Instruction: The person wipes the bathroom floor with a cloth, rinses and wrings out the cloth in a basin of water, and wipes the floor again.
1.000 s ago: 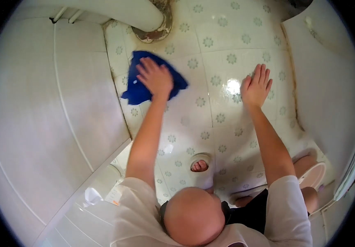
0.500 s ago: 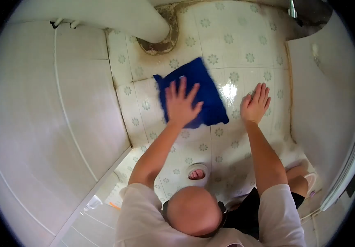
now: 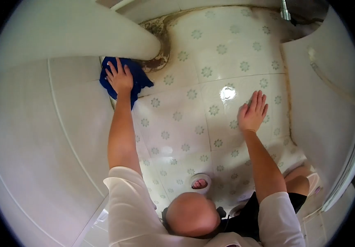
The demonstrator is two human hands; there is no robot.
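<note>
Head view: the left hand (image 3: 120, 79) presses flat, fingers spread, on a rumpled blue cloth (image 3: 138, 82) at the upper left of the frame, where the cloth lies on the tiled floor (image 3: 173, 123) and reaches the base of a thick white pipe (image 3: 144, 43). Well apart from it, the right hand (image 3: 252, 114), open and palm down, rests right of centre on the flower-patterned tiles, just below a bright reflection (image 3: 227, 93).

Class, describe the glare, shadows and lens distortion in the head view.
Head view: glare burns white on the floor near the right hand; soft shadows dim the floor towards the lower right; the lens bows seams on the left wall and the corners are black.
</note>
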